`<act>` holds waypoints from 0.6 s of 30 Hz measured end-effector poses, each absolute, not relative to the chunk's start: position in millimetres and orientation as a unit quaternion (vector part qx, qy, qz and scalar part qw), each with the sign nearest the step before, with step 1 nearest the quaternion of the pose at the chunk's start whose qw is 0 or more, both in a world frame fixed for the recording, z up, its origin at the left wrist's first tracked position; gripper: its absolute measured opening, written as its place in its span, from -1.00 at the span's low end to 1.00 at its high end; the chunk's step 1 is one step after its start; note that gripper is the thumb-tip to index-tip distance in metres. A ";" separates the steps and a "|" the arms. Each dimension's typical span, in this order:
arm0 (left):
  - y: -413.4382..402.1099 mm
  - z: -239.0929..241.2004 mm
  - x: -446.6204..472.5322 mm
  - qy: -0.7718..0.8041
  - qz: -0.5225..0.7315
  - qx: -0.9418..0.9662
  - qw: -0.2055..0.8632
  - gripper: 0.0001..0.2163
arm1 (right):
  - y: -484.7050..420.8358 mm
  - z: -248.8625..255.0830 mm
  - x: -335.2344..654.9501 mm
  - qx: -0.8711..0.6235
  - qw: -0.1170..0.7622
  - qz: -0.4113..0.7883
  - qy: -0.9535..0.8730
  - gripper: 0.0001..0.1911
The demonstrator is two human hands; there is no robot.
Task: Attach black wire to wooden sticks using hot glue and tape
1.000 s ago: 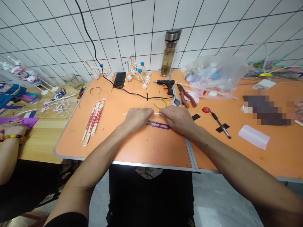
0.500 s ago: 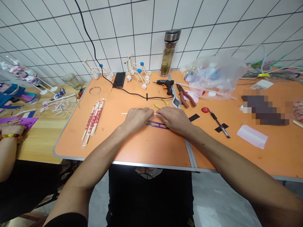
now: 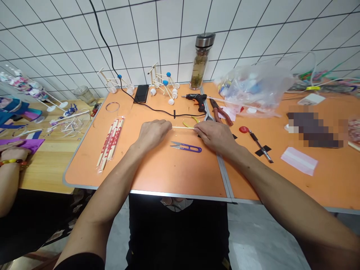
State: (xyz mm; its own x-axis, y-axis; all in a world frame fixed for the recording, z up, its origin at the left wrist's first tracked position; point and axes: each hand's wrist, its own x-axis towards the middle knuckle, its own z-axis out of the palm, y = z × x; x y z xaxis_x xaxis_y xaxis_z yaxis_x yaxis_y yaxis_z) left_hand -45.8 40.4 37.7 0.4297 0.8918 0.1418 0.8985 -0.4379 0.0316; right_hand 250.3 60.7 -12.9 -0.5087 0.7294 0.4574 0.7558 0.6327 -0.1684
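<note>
A thin pale wooden stick lies level between my two hands, just above or on the orange table. My left hand has its fingers closed on the stick's left end. The other end is pinched in my right hand. Below the stick lie purple thread snips, touched by neither hand. Just behind it is a small yellow curved object, partly covered. Paper-wrapped chopsticks lie left of my left hand.
At the back stand stick models, a phone, a glue gun, a tea bottle and a plastic bag. Red-handled pliers and a pen lie rightward. Another person's hand rests far left.
My hands have moved apart and slightly away from me, exposing the stick's middle and the thread snips. The stick no longer sticks out left of my left hand.
</note>
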 end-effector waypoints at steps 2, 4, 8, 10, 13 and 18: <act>39.2 38.2 -43.7 -0.525 -0.072 -0.848 0.026 -0.69 | 60.1 -14.0 248.4 -0.424 0.256 -0.027 -0.868 -0.65; 37.5 37.5 -39.9 -0.515 -0.073 -0.854 0.035 -0.68 | 58.9 -14.6 245.7 -0.415 0.263 -0.030 -0.870 -0.63; 35.4 33.9 -34.9 -0.506 -0.083 -0.858 0.037 -0.68 | 57.3 -14.2 243.0 -0.410 0.270 -0.022 -0.871 -0.62; 36.0 32.2 -36.5 -0.508 -0.090 -0.856 0.023 -0.67 | 57.8 -13.0 244.5 -0.416 0.266 -0.014 -0.869 -0.64; 39.3 30.9 -44.1 -0.522 -0.113 -0.845 0.010 -0.66 | 60.1 -10.5 249.9 -0.436 0.268 -0.010 -0.859 -0.65; 47.2 29.8 -58.4 -0.551 -0.167 -0.818 -0.011 -0.70 | 63.6 -8.9 255.6 -0.484 0.292 -0.014 -0.825 -0.62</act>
State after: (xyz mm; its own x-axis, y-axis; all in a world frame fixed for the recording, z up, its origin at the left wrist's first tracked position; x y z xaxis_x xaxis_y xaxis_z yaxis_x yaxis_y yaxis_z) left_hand -58.4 47.2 29.8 0.3370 0.9044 0.2616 0.8972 -0.3928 0.2020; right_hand 255.6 63.6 -8.9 -0.3605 0.7902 0.4955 0.8062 0.5312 -0.2606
